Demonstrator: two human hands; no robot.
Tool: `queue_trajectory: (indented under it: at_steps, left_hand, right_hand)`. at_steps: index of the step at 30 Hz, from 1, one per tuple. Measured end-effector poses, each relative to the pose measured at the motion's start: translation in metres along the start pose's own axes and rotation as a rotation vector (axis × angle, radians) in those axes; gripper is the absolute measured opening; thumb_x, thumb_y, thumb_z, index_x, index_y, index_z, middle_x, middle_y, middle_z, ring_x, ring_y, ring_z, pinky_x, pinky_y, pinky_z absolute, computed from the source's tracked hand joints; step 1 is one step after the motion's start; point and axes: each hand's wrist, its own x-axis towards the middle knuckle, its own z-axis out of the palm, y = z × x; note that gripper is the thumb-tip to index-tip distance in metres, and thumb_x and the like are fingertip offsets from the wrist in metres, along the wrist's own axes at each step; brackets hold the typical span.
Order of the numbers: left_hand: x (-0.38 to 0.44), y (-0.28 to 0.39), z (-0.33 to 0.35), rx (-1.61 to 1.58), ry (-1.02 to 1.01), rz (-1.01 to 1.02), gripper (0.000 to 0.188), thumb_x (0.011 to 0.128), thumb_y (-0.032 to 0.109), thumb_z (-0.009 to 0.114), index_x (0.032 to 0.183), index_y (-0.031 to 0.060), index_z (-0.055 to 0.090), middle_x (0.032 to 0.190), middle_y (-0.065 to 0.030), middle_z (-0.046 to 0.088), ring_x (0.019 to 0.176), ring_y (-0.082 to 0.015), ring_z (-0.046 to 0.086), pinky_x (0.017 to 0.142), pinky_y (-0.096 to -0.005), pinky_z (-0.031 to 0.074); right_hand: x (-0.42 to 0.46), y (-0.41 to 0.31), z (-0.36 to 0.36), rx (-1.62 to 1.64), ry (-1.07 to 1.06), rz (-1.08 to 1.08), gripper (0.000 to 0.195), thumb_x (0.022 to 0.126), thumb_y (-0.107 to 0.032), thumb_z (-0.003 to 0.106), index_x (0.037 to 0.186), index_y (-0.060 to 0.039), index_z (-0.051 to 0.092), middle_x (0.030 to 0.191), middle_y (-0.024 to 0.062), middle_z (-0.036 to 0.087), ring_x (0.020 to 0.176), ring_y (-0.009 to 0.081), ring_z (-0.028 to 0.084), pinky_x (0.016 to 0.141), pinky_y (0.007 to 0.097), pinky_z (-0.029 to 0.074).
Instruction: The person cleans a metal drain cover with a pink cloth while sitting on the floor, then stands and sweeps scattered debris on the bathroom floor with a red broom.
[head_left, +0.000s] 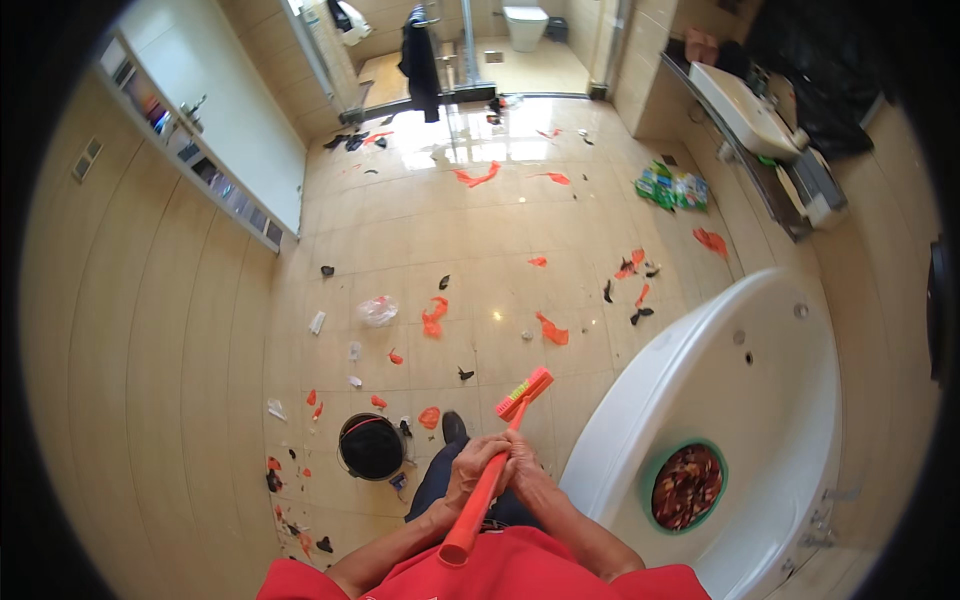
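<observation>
Both my hands are wrapped close together around the orange-red pole (471, 510) of a scrub brush. My left hand (471, 466) and my right hand (523, 463) meet near the middle of my body, in front of my red shirt. The pole's hollow end points back towards me. Beyond my hands is the brush head (525, 393), with an orange back and pink and yellow-green bristles. Around it on the tiled floor (495, 240) lie torn orange plastic scraps (552, 330), black scraps (466, 373) and a crumpled clear plastic bag (377, 310).
A black bucket (339, 444) stands left of my shoe. On the right, a white bathtub (780, 375) holds a green basin (649, 504) of dark red patterned cloth. Green packaging (670, 187) lies below the washbasin (739, 112). At left is a white door (217, 90); a toilet (525, 27) stands far back.
</observation>
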Motion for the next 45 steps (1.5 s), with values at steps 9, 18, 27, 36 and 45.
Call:
queue_trajectory:
  at_steps: [9, 18, 27, 36, 45]
  left_hand:
    - [0.102, -0.073, -0.049, -0.106, -0.129, 0.005, 0.029, 0.069, 0.014, 0.074, 0.090, 0.0042, 0.057, 0.090, -0.0144, 0.062, 0.083, -0.0322, 0.061, 0.071, -0.0346, 0.051]
    - [0.198, -0.126, -0.110, -0.285, -0.197, 0.033, 0.031, 0.071, 0.012, 0.074, 0.094, 0.0027, 0.056, 0.097, -0.0148, 0.061, 0.089, -0.0319, 0.061, 0.072, -0.0357, 0.052]
    - [0.303, -0.199, -0.125, -0.254, 0.040, -0.092, 0.028, 0.070, 0.005, 0.073, 0.095, 0.0012, 0.061, 0.095, -0.0147, 0.062, 0.086, -0.0283, 0.063, 0.076, -0.0332, 0.052]
    - [0.435, -0.215, -0.186, -0.074, 0.365, -0.158, 0.029, 0.067, 0.002, 0.076, 0.092, 0.0032, 0.062, 0.096, -0.0132, 0.063, 0.082, -0.0241, 0.064, 0.077, -0.0303, 0.051]
    - [0.530, -0.281, -0.240, -0.015, 0.292, -0.149, 0.031, 0.069, 0.010, 0.076, 0.094, 0.0008, 0.060, 0.100, -0.0135, 0.059, 0.092, -0.0303, 0.059, 0.079, -0.0353, 0.050]
  right_hand:
    - [0.080, -0.037, 0.081, -0.351, 0.007, -0.080, 0.025, 0.081, -0.021, 0.043, 0.071, -0.0026, 0.056, 0.073, 0.0116, 0.061, 0.065, 0.0213, 0.061, 0.061, 0.0305, 0.053]
    - [0.159, -0.070, 0.158, -0.264, 0.124, -0.098, 0.014, 0.081, -0.014, 0.060, 0.074, -0.0070, 0.051, 0.066, 0.0054, 0.055, 0.055, 0.0169, 0.054, 0.048, 0.0291, 0.046]
    - [0.255, -0.118, 0.289, -0.429, 0.270, -0.174, 0.015, 0.077, -0.009, 0.065, 0.070, -0.0026, 0.053, 0.063, 0.0059, 0.054, 0.052, 0.0164, 0.054, 0.046, 0.0298, 0.045]
    - [0.325, -0.158, 0.461, -0.626, 0.037, -0.125, 0.017, 0.077, -0.010, 0.066, 0.066, -0.0030, 0.055, 0.060, 0.0063, 0.053, 0.050, 0.0163, 0.050, 0.045, 0.0296, 0.040]
    - [0.410, -0.181, 0.562, -0.731, 0.026, -0.114, 0.020, 0.077, -0.011, 0.066, 0.062, -0.0043, 0.056, 0.057, 0.0047, 0.052, 0.049, 0.0141, 0.047, 0.045, 0.0285, 0.038]
